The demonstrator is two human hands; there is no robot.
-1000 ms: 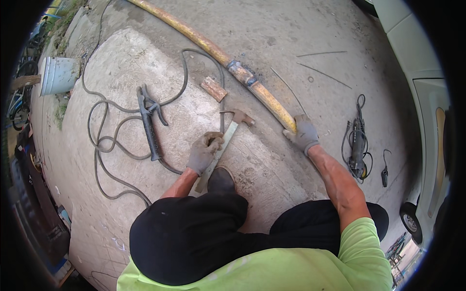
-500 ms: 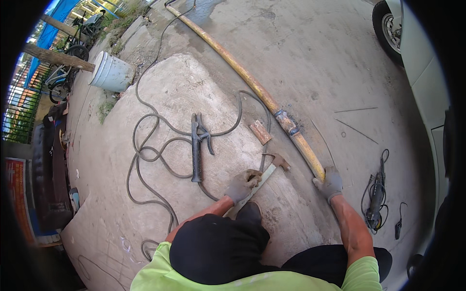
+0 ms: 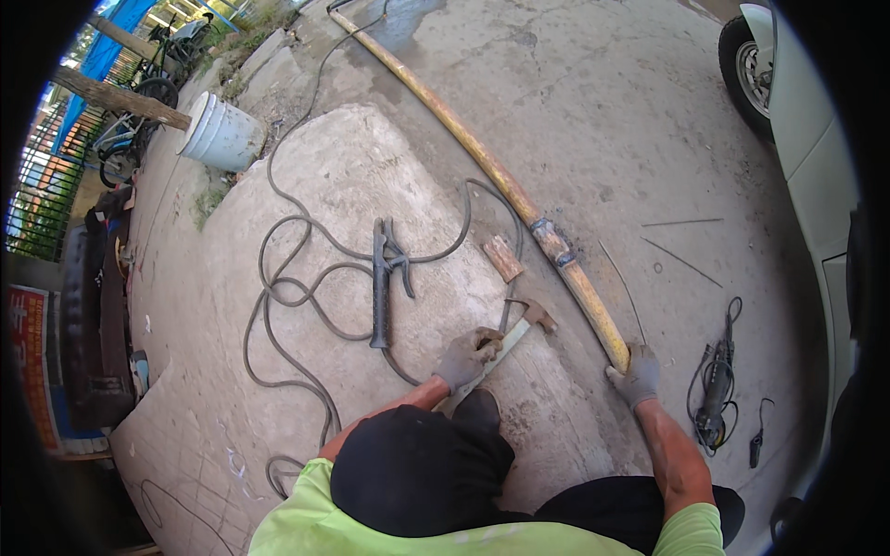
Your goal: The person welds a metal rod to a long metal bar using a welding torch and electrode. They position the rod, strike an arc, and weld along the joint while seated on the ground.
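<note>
My left hand (image 3: 468, 360), in a grey work glove, is closed about the pale handle of a claw hammer (image 3: 537, 318). Its rusty head points away from me, just short of the pipe. At the near end of a long yellowish, rust-marked metal pipe (image 3: 473, 146), my gloved right hand (image 3: 637, 375) has its fingers wrapped round the tip. A dark, rough weld joint (image 3: 553, 243) circles the pipe a little beyond that hand. Left of the hammer lies a black electrode holder (image 3: 381, 287) on its cable. A short reddish-brown scrap piece (image 3: 502, 259) rests between holder and pipe.
Loops of grey cable (image 3: 306, 295) spread over a raised concrete slab (image 3: 357, 157). Right of the pipe lie thin rods (image 3: 681, 260), an angle grinder (image 3: 714, 398) with its cord and a small black tool (image 3: 756, 440). A white bucket (image 3: 222, 134) stands far left; a vehicle (image 3: 816, 139) borders the right.
The whole view has shifted slightly. My right hand has turned a little at the pipe's end, more of its fingers now showing. My left hand stays at the hammer.
</note>
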